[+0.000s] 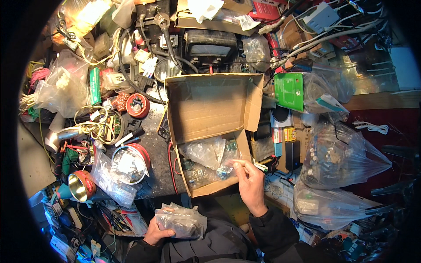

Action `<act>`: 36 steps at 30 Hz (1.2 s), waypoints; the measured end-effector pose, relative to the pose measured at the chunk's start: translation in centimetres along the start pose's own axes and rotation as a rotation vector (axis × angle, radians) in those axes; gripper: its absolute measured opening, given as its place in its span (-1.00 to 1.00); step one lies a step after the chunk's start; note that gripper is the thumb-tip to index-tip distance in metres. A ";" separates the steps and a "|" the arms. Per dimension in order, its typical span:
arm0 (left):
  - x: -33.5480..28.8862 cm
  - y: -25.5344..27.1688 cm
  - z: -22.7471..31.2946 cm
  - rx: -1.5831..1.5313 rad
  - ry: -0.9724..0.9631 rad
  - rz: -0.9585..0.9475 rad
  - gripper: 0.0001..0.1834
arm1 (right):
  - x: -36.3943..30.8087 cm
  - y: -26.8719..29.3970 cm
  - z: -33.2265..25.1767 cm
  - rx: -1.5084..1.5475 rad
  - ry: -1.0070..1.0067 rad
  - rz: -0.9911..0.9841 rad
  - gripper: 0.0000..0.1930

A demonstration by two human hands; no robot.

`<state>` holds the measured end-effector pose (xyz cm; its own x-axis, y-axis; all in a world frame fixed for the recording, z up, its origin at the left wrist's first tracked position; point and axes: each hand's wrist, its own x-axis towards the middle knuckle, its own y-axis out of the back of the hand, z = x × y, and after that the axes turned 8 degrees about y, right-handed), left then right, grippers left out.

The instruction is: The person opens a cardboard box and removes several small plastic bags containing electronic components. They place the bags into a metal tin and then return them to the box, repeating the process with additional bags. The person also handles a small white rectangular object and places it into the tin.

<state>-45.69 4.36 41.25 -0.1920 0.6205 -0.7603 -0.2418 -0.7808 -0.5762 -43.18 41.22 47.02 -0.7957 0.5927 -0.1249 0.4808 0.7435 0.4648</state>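
Note:
My left hand (pixel 158 231) grips a cloudy plastic bag (pixel 184 221) close to my body; dark contents show dimly through it. An open cardboard box (pixel 210 98) lies in front of me, its lid tipped back. Several clear bags rest inside: a whitish one (pixel 204 151), one with small metallic parts (pixel 199 175), and one with bluish parts (pixel 226 171). Over the box's right front corner, my right hand (pixel 252 184) pinches the thin plastic of the bag with bluish parts between thumb and forefinger.
Left of the box are a red-rimmed round tin (pixel 131 162), tangled cables (pixel 98 125) and a red bowl of small parts (pixel 137 105). Large filled plastic bags (pixel 329 153) stand at the right, near a green packet (pixel 289 91). Behind the box sits a dark device (pixel 210 46).

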 end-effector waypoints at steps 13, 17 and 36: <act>0.2 0.1 -0.1 0.013 -0.012 -0.005 0.05 | -0.3 1.3 0.7 -0.325 0.287 0.001 -0.84; 0.0 0.1 -0.2 -0.003 -0.001 0.006 0.05 | -0.6 1.3 0.6 -0.311 0.333 0.020 -0.88; -0.1 0.7 -0.5 0.011 -0.013 0.016 0.07 | 0.3 3.0 2.2 0.160 -0.135 -0.036 -0.83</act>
<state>-45.32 3.75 40.78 -0.2085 0.6091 -0.7652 -0.2495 -0.7896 -0.5606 -41.16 44.28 46.46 -0.7620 0.5933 -0.2596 0.5143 0.7980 0.3143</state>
